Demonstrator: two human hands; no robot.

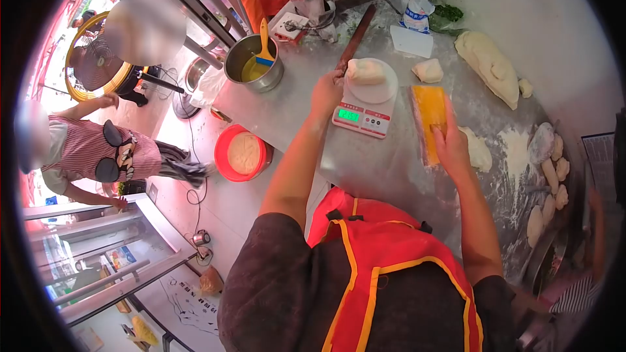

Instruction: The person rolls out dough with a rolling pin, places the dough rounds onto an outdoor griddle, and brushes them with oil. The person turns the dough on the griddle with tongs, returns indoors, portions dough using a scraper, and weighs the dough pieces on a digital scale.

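My left hand (327, 96) is closed around the near end of a long dark wooden rolling pin (358, 38), just left of a white kitchen scale (363, 116) with a lit green display. A lump of dough (366, 72) rests on the scale's round plate. In my right hand (450, 141) is a wide yellow dough scraper (428, 116), held above the metal table right of the scale. A smaller dough piece (428, 70) lies behind the scraper, and a flattish pale dough piece (476, 148) is beside my right hand.
A steel pot (254, 64) with yellow liquid and a brush stands at the table's left edge. A large dough slab (489, 68) and shaped dough pieces (549, 173) lie right. Below left is a red bucket of dough (243, 152). Another person (107, 146) stands far left.
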